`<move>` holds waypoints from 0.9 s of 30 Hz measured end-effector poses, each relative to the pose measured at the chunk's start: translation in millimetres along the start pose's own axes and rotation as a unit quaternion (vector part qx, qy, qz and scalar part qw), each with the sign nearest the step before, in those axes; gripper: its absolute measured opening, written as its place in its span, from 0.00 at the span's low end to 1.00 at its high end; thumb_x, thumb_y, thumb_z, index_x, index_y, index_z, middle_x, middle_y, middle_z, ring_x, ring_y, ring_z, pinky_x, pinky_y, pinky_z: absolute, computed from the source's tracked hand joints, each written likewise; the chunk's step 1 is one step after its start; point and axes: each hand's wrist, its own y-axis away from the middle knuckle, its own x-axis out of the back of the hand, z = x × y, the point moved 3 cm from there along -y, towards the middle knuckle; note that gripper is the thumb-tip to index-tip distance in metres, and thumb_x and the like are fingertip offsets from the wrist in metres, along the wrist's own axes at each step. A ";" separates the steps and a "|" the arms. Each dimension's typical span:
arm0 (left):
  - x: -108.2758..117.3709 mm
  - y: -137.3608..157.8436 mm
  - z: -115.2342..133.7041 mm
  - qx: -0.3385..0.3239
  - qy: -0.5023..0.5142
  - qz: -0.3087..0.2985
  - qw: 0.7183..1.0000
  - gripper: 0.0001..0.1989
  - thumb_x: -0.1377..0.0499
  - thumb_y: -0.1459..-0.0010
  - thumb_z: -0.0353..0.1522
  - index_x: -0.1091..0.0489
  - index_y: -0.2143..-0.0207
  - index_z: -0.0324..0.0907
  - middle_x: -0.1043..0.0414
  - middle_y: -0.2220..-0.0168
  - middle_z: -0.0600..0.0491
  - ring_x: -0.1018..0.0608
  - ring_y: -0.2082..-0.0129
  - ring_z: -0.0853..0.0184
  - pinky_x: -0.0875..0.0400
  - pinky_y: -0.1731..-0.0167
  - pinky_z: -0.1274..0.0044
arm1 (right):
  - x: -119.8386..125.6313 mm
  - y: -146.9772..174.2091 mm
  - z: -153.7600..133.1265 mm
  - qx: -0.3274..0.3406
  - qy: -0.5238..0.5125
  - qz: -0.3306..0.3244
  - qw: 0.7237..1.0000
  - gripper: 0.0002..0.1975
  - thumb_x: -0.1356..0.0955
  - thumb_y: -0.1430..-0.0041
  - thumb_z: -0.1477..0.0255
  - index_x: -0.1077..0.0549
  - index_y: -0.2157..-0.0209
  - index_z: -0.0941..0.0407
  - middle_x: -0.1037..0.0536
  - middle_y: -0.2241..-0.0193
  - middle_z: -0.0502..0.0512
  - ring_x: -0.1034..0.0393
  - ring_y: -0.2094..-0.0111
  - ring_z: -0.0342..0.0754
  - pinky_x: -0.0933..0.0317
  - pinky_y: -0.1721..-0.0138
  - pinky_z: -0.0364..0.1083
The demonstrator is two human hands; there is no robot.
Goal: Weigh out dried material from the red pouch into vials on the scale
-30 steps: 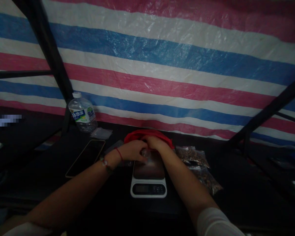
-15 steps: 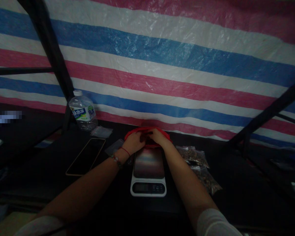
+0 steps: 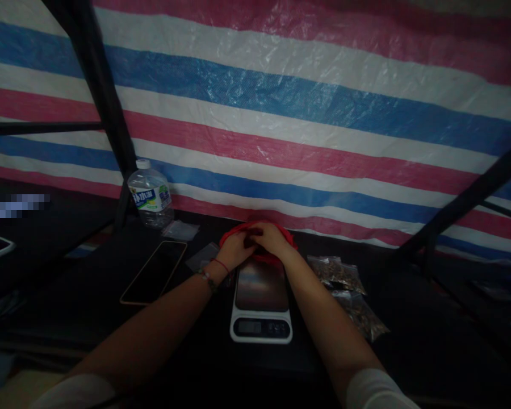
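A red plastic bag (image 3: pixel 293 237) lies bunched up at the far end of a white kitchen scale (image 3: pixel 262 289). My left hand (image 3: pixel 235 249) is at the bag's left side, its fingers curled in on the red plastic. From the right, my right hand (image 3: pixel 271 240) bends over the bag with its fingers closed towards the left hand's. The fingertips meet over the dark middle of the bag and are partly hidden; the bag's contents do not show. The scale's metal plate is bare at the near end, and its display is too dim to read.
Small clear bags of brown dried bits (image 3: pixel 360 315) lie right of my right forearm. On the left are a phone (image 3: pixel 155 272), empty-looking clear bags (image 3: pixel 181 230) and a plastic bottle (image 3: pixel 151 196). Striped sheeting (image 3: pixel 281 125) hangs behind, between dark metal bars (image 3: pixel 108 108).
The view has shifted slightly, so everything sits a little further right. Both hands stay at the red bag, with the right hand's fingers a bit more bent over it.
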 end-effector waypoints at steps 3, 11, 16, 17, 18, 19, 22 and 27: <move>-1.5 -0.3 -2.1 0.005 -0.006 0.006 1.000 0.16 0.40 0.45 0.38 0.28 0.58 0.37 0.23 0.59 0.45 0.22 0.56 0.60 0.29 0.55 0.73 | -1.3 0.7 -2.2 0.007 0.002 -0.013 1.000 0.17 0.34 0.46 0.82 0.23 0.56 0.56 0.20 0.58 0.55 0.26 0.58 0.46 0.35 0.52 0.46; -3.1 -0.1 -8.5 0.017 -0.019 0.013 1.000 0.17 0.42 0.44 0.34 0.31 0.52 0.37 0.25 0.55 0.45 0.23 0.55 0.61 0.31 0.53 0.74 | 9.3 4.3 4.6 -0.030 0.131 -0.019 0.991 0.20 0.41 0.41 0.82 0.24 0.53 0.57 0.22 0.53 0.57 0.29 0.51 0.47 0.40 0.47 0.44; 0.0 2.0 -7.3 0.038 -0.069 0.021 0.997 0.11 0.45 0.42 0.33 0.32 0.58 0.36 0.25 0.60 0.43 0.24 0.57 0.59 0.31 0.55 0.72 | -12.0 12.5 22.4 -0.061 0.176 -0.150 0.971 0.18 0.35 0.42 0.75 0.27 0.49 0.57 0.24 0.51 0.59 0.27 0.54 0.50 0.37 0.52 0.45; 1.3 2.2 -6.8 0.043 -0.076 0.028 0.996 0.11 0.46 0.41 0.33 0.32 0.59 0.35 0.26 0.60 0.42 0.24 0.56 0.59 0.31 0.55 0.72 | -17.0 13.2 24.2 -0.057 0.179 -0.161 0.969 0.19 0.34 0.43 0.74 0.28 0.49 0.57 0.24 0.51 0.60 0.27 0.54 0.50 0.36 0.52 0.45; 2.6 2.4 -6.2 0.048 -0.082 0.035 0.995 0.11 0.47 0.40 0.33 0.33 0.59 0.36 0.27 0.59 0.42 0.24 0.56 0.59 0.31 0.55 0.72 | -21.2 13.3 25.4 -0.055 0.184 -0.169 0.967 0.19 0.33 0.44 0.74 0.28 0.49 0.58 0.23 0.52 0.60 0.27 0.55 0.51 0.36 0.53 0.45; 3.7 2.6 -5.5 0.050 -0.087 0.040 0.994 0.11 0.47 0.40 0.33 0.33 0.58 0.36 0.27 0.58 0.42 0.25 0.55 0.59 0.31 0.55 0.72 | -24.2 13.0 26.0 -0.054 0.190 -0.173 0.965 0.19 0.33 0.44 0.75 0.27 0.50 0.58 0.23 0.52 0.61 0.27 0.55 0.51 0.36 0.53 0.46; 6.3 3.5 -3.3 0.052 -0.102 0.042 0.993 0.11 0.49 0.39 0.34 0.35 0.57 0.36 0.28 0.57 0.42 0.25 0.55 0.59 0.32 0.56 0.72 | -25.2 10.5 24.6 -0.048 0.197 -0.172 0.964 0.16 0.34 0.44 0.78 0.24 0.54 0.57 0.22 0.53 0.59 0.27 0.55 0.50 0.36 0.52 0.45; 8.6 5.7 -0.4 0.051 -0.123 0.026 0.991 0.12 0.49 0.38 0.35 0.35 0.56 0.36 0.29 0.57 0.42 0.25 0.55 0.58 0.31 0.57 0.72 | -10.4 10.4 25.3 -0.085 0.213 -0.151 0.961 0.14 0.35 0.42 0.80 0.23 0.58 0.54 0.21 0.56 0.56 0.26 0.57 0.47 0.36 0.53 0.44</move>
